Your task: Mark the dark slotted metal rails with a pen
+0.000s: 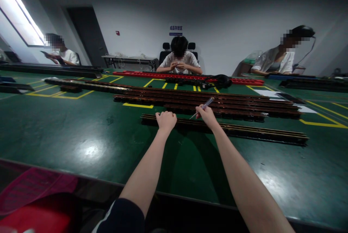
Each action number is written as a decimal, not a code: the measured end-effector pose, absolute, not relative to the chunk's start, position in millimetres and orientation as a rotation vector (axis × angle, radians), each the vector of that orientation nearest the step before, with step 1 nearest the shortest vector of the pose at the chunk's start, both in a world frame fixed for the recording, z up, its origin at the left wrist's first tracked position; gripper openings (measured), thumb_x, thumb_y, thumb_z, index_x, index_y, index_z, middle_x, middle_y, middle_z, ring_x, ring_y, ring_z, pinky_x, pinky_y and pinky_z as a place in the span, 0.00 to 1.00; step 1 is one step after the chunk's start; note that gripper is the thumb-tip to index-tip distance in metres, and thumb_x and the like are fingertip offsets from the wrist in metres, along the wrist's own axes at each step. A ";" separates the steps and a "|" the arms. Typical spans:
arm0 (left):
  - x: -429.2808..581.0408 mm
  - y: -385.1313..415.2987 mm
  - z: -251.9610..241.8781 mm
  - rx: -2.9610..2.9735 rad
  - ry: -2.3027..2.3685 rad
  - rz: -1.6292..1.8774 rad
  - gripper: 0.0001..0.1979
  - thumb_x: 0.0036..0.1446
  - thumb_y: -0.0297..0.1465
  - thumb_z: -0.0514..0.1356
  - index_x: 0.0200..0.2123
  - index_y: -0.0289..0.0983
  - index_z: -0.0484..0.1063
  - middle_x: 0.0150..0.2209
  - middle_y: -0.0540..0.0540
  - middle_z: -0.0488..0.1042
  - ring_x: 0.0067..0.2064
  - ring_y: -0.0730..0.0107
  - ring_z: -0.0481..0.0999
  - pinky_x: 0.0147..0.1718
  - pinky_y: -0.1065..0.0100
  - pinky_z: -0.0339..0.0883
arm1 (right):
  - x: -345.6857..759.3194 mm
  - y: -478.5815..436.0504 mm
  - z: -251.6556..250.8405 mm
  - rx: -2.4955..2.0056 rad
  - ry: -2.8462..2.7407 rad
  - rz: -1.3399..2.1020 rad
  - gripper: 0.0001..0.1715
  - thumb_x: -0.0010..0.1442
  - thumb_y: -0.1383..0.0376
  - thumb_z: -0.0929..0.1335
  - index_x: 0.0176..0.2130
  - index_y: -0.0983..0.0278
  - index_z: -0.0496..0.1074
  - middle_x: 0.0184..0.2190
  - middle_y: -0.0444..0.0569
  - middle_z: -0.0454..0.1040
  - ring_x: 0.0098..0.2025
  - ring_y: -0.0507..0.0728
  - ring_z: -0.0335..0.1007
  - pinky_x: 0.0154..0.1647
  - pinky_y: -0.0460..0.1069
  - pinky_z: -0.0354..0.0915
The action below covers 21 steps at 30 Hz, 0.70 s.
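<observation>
A long dark rail (244, 132) with brass-coloured strips along its top lies crosswise on the green table in front of me. My left hand (166, 120) is closed over the rail near its left end, knuckles up, fingertips partly hidden. In my right hand (206, 115) is a slim screwdriver (207, 103) with a clear handle, gripped between thumb and fingers. Its thin metal tip points down and left, at the rail between my hands; whether it touches is too small to tell. Just behind lies a bundle of similar dark rails (190, 98) with copper-toned strips.
Red slotted strips (244, 80) and a coil of black cable (220, 80) lie farther back. White paper (307, 109) is at the right. Yellow tape marks the green tabletop (67, 128). Several people sit across the table. A pink basket (38, 186) stands below the near edge.
</observation>
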<state>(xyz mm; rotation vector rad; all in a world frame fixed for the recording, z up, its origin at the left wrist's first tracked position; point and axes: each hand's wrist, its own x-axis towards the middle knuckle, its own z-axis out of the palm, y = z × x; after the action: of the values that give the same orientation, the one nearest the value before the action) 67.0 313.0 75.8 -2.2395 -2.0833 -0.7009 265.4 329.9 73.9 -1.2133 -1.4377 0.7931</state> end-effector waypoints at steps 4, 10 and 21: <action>67.3 311.8 77.8 -2.253 -2.085 -0.698 0.23 0.62 0.33 0.44 0.28 0.36 0.77 0.32 0.40 0.79 0.36 0.61 0.76 0.51 0.51 0.59 | 266.6 330.7 72.6 -1.185 -1.410 0.857 0.19 0.53 0.50 0.69 0.26 0.62 0.65 0.19 0.41 0.69 0.23 0.52 0.69 0.31 0.49 0.69; 67.6 311.9 77.5 -2.232 -2.085 -0.701 0.23 0.62 0.33 0.44 0.29 0.34 0.77 0.35 0.39 0.80 0.39 0.59 0.77 0.52 0.51 0.59 | 264.2 329.6 75.6 -1.193 -1.332 0.891 0.17 0.52 0.54 0.69 0.24 0.62 0.64 0.17 0.40 0.66 0.21 0.51 0.68 0.29 0.48 0.69; 66.8 312.1 76.7 -2.254 -2.091 -0.708 0.22 0.62 0.34 0.44 0.27 0.36 0.76 0.32 0.41 0.79 0.37 0.61 0.76 0.52 0.51 0.59 | 267.1 333.4 72.3 -1.140 -1.248 0.876 0.15 0.49 0.55 0.68 0.21 0.61 0.62 0.14 0.39 0.62 0.19 0.52 0.65 0.26 0.48 0.68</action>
<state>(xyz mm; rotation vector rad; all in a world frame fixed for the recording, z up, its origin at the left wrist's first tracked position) 66.8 312.1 76.7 -2.2543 -2.0913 -0.7079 267.1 333.4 72.3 -1.1395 -1.2477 0.8760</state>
